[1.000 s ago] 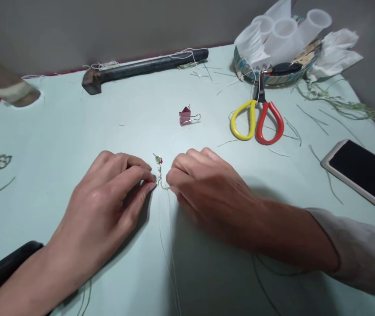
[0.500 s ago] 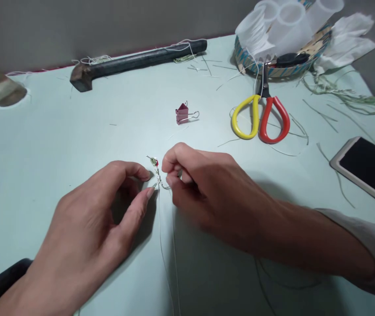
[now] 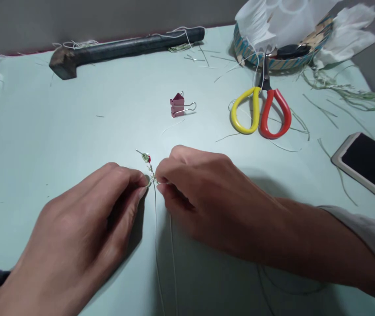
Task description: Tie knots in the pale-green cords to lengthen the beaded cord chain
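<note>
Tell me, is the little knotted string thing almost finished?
Only a short knotted piece with a red bead shows above the fingers, so that part looks done. The left hand and right hand pinch the threads at its lower end. Long loose threads trail toward the person, so probably plenty is left.

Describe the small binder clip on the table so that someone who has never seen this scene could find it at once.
Start at the pale green table and find the scissors with one yellow and one red handle on its far right. Just to their left, beyond the two hands, stands a small dark pink metal binder clip. It is the only pink folded-metal piece there, with silver wire loops pointing toward the scissors.
</note>
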`<state>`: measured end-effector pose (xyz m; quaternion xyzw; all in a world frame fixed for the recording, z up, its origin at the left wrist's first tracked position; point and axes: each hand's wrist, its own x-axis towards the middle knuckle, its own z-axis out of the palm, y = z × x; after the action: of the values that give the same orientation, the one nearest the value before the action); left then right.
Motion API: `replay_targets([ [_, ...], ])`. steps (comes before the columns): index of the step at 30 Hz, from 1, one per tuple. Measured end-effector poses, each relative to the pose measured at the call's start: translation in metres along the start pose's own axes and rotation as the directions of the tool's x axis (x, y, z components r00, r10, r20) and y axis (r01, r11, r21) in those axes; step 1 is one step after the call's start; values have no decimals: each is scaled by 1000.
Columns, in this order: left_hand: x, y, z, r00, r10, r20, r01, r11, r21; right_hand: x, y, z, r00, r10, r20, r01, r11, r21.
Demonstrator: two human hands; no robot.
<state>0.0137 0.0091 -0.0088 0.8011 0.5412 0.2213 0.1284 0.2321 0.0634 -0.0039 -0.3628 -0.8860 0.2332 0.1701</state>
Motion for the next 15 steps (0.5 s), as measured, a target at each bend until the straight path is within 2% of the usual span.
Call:
replay_targets([
  [6,-4,2,-4,999,-45,-13,45,999,-10,-2,0,-2,998,-27,-50,26,1000,-12],
  [9,-4,4,-6,989,-150,-12,147,981,-125,-2,-1,-2,994,-44,-101,50,997,52],
  [12,-3,3,-8,941,-327,90,338,885,-319,0,0,-2,991,-11,-134,32,987,159],
  [15,0,-2,-9,892,-418,176,448,757,-476,1,-1,-3,994,30,-108,-1,967,253],
])
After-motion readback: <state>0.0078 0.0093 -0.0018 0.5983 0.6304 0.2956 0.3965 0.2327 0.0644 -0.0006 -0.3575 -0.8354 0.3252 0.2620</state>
